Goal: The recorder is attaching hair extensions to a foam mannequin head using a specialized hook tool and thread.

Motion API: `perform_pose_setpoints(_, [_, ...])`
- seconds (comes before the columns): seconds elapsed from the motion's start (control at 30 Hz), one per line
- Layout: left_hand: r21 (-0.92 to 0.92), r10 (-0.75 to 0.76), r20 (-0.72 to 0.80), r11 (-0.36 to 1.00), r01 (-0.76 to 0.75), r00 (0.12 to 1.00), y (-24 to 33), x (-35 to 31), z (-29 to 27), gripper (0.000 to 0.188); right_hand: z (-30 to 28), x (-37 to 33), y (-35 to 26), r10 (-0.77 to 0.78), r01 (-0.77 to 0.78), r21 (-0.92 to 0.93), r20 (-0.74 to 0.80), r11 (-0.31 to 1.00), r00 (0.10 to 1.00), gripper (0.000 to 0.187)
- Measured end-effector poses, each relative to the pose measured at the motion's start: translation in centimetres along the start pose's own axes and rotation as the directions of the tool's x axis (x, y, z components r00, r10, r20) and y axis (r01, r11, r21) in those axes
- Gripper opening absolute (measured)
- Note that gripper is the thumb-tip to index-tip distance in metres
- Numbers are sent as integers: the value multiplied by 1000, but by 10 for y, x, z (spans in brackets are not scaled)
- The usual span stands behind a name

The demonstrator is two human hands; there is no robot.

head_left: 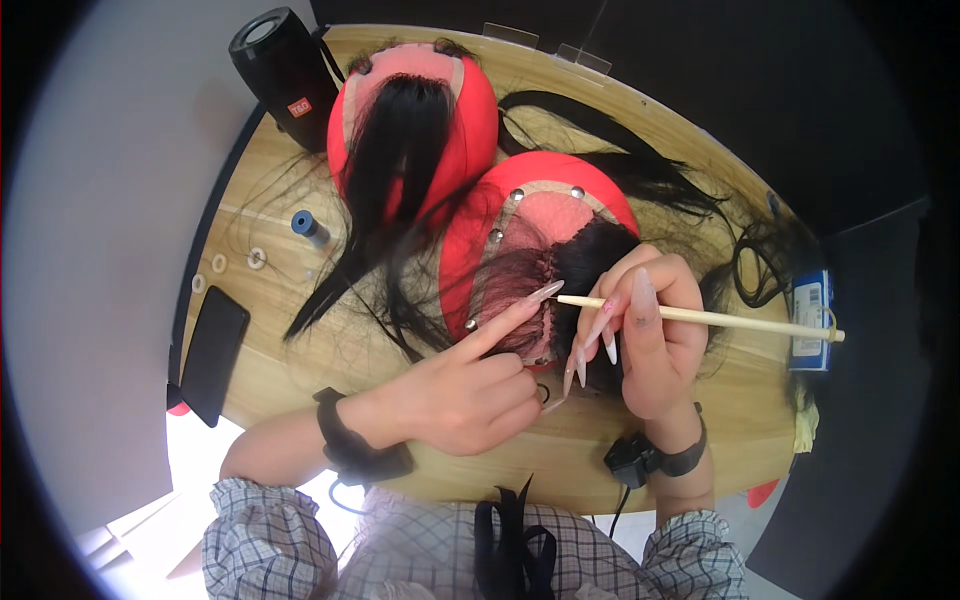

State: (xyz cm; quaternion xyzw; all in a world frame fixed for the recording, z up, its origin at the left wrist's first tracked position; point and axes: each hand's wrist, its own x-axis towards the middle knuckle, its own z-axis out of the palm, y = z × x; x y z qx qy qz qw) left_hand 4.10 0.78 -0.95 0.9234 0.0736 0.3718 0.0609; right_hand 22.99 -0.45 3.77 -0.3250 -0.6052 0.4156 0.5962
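In my right hand (660, 330) a slim ventilating needle (750, 320) with a pale handle lies pinched between the fingers, its fine tip pointing left. My left hand (470, 395) reaches in from the other side, index finger extended beside that tip and the other fingers curled; whether it pinches strands is hidden. Both hands are over a red wig head (590, 172). Pinned on it is a mesh wig cap (555, 208), with silver pins (577, 193) along its edge. Black hair (592, 250) covers the cap's right side, and thin strands fan out leftward from a knotted line.
A second red wig head (480, 110) with a black hair lock (405, 130) stands behind. Around them are a black speaker (290, 80), a blue-topped spool (310, 228), small rings (257, 258), a phone (214, 355), loose hair (610, 130) and a blue-white box (811, 300).
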Motion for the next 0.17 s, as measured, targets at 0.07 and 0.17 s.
perform_pose_setpoints(0.07, [6, -2, 7, 1000, 2, 1000, 0, -1, -1, 16, -1, 1, -2, 52, -52, 1, 1, 999, 999, 12])
perform_pose_setpoints(0.17, [45, -17, 65, 999, 14, 998, 1, 1, -5, 15, -4, 2, -1, 42, -42, 14, 17, 999, 999, 12])
